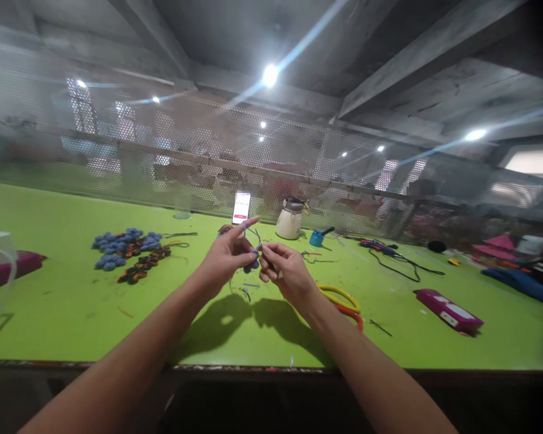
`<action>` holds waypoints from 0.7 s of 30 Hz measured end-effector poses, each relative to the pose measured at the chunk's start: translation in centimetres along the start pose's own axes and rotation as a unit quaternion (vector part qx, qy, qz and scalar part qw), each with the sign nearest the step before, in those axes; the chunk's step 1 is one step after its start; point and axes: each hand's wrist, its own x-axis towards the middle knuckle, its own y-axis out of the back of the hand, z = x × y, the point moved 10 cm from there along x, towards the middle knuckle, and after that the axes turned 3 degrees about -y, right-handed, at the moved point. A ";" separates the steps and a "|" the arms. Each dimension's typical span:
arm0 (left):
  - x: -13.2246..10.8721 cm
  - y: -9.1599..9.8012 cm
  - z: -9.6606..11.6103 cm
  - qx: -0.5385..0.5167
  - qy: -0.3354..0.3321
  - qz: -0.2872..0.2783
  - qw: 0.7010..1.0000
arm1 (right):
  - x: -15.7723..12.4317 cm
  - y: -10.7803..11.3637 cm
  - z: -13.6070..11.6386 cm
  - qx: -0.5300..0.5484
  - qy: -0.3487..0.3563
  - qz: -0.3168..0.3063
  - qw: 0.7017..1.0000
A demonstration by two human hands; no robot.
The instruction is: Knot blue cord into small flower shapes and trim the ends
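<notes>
Purple crochet piece (pixel 251 266) at wearer's twelve o'clock, pinched in left hand (pixel 224 259), yarn (pixel 245 226) over its index finger; right hand (pixel 290 268) holds probably a crochet hook (pixel 259 240). Risk: if yarn slackens, loop could slip off. Blue crocheted flowers (pixel 112 244) at piece's nine o'clock.

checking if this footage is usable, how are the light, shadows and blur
Head view: the middle ceiling lamp glares with long streaks; head view: the hands cast dark shadows on the green table; head view: the mesh screen looks hazy, the top right corner dark.
</notes>
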 end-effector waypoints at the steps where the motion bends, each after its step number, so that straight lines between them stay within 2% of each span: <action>1: 0.0 0.1 -0.2 -0.058 0.021 0.003 0.998 | -0.1 0.1 -0.5 -0.018 0.030 0.004 0.999; 3: -0.2 0.3 -0.6 -0.156 0.060 0.004 0.986 | -0.3 0.3 -1.9 -0.101 0.100 0.015 0.990; 6: -0.3 0.9 -0.7 -0.238 0.094 0.002 0.967 | -1.3 0.3 -4.5 -0.274 0.208 0.041 0.938; 8: -0.2 1.7 -0.7 -0.264 0.100 0.022 0.959 | -1.9 -0.1 -5.5 -0.347 0.250 0.042 0.903; 9: -0.1 2.1 -0.9 -0.268 0.105 0.037 0.957 | -2.1 -0.3 -5.7 -0.357 0.253 0.036 0.899; 10: -0.1 2.4 -1.2 -0.265 0.111 0.051 0.957 | -2.1 -0.4 -5.6 -0.349 0.242 0.026 0.905; 12: 0.0 2.5 -1.9 -0.230 0.122 0.065 0.963 | -1.8 -0.4 -4.7 -0.293 0.194 0.000 0.936; 15: 0.0 1.7 -2.6 -0.127 0.135 0.039 0.982 | -1.2 -0.4 -3.1 -0.183 0.131 -0.030 0.974; 17: -0.1 1.0 -2.7 -0.078 0.136 0.011 0.988 | -0.9 -0.2 -2.8 -0.144 0.123 -0.025 0.982; 21: -0.1 0.4 -2.2 -0.065 0.117 -0.016 0.991 | -0.4 0.3 -2.5 -0.137 0.113 -0.008 0.984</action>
